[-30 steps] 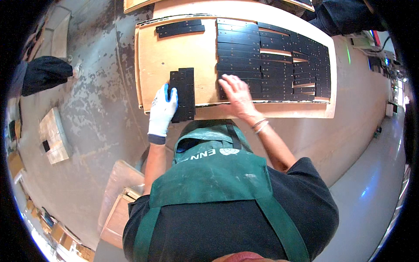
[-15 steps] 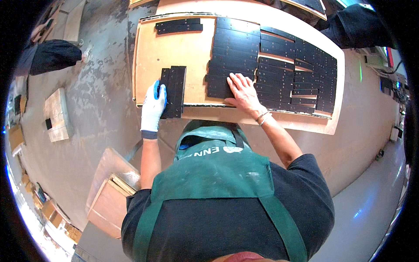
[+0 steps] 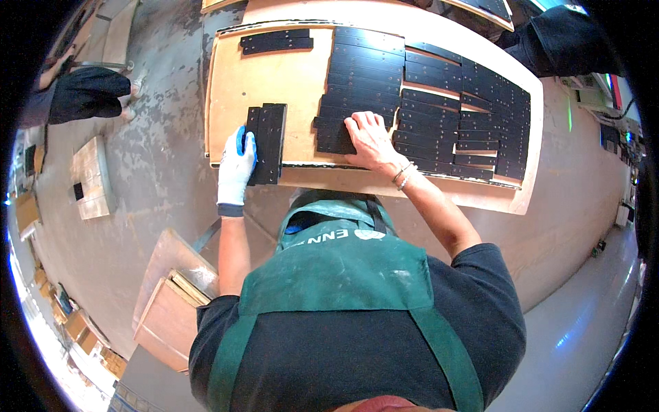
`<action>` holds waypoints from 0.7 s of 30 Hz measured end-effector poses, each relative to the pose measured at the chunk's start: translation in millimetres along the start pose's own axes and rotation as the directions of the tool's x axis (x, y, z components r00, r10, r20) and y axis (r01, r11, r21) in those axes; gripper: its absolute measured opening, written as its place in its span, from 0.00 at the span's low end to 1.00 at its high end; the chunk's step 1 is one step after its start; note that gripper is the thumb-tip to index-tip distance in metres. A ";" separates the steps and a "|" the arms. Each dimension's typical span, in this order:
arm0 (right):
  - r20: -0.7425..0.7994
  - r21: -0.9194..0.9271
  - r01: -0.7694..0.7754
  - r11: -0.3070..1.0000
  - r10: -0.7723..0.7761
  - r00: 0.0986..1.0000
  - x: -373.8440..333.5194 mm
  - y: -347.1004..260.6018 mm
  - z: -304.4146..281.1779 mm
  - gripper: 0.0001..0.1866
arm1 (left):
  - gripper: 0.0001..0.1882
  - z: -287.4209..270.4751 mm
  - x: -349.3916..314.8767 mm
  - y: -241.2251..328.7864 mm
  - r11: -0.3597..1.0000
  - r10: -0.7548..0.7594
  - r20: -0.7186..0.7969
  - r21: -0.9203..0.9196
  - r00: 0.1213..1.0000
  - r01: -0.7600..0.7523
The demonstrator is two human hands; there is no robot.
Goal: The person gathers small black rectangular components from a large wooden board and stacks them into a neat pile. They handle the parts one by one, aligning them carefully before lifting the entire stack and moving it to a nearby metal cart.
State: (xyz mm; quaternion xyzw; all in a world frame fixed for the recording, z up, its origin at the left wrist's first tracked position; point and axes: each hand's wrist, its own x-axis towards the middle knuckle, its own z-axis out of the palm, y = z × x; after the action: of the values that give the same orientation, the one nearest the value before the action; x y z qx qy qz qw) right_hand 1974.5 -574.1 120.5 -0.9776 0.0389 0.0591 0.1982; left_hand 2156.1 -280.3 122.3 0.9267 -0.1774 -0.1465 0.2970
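Observation:
My left hand [image 3: 236, 168], in a white glove with blue on the fingers, curls against the left side of a stack of black strips [image 3: 266, 144]. These strips lie lengthwise away from me and reach over the board's near edge. Bare and wearing bracelets, my right hand [image 3: 373, 143] has its fingers bent over the near end of a block of black strips [image 3: 334, 135], its thumb at their near edge. Small holes dot the strips. Under them is a light wooden board [image 3: 302, 82]. The undersides of both hands are hidden.
Further black strips [image 3: 504, 123] cover the board's right part, with narrow gaps between some. A short pile of strips [image 3: 276, 42] lies at the far left. Wooden panels [image 3: 168, 316] stand low on my left. Other people's dark-clothed legs [image 3: 89, 93] show left and far right.
My right hand has shifted left and its fingers have bent more. The near strips under it have slid slightly left, opening a gap on their right. My left hand stays at its stack.

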 end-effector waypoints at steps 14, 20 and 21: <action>-0.007 -0.326 0.014 0.945 -0.017 1.000 5.6 -20.8 25.0 0.43 | 0.26 1.4 2.4 -1.1 0.999 -0.021 -0.003 -0.034 1.000 0.020; 0.093 -0.152 0.080 0.985 -0.067 0.993 14.1 -22.7 -8.8 0.39 | 0.27 6.4 -0.2 -17.2 1.000 0.009 -0.047 0.022 0.999 -0.007; 0.077 -0.144 0.062 0.988 -0.052 0.996 16.0 -18.0 -17.6 0.39 | 0.27 7.9 0.9 -18.1 1.000 0.011 -0.053 0.010 0.999 -0.011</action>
State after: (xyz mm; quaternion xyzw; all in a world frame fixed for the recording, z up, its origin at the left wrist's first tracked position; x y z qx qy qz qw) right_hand 1994.0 -565.3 141.4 -0.9874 -0.0008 0.0917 0.1289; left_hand 2158.3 -270.9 105.1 0.9308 -0.1752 -0.1191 0.2979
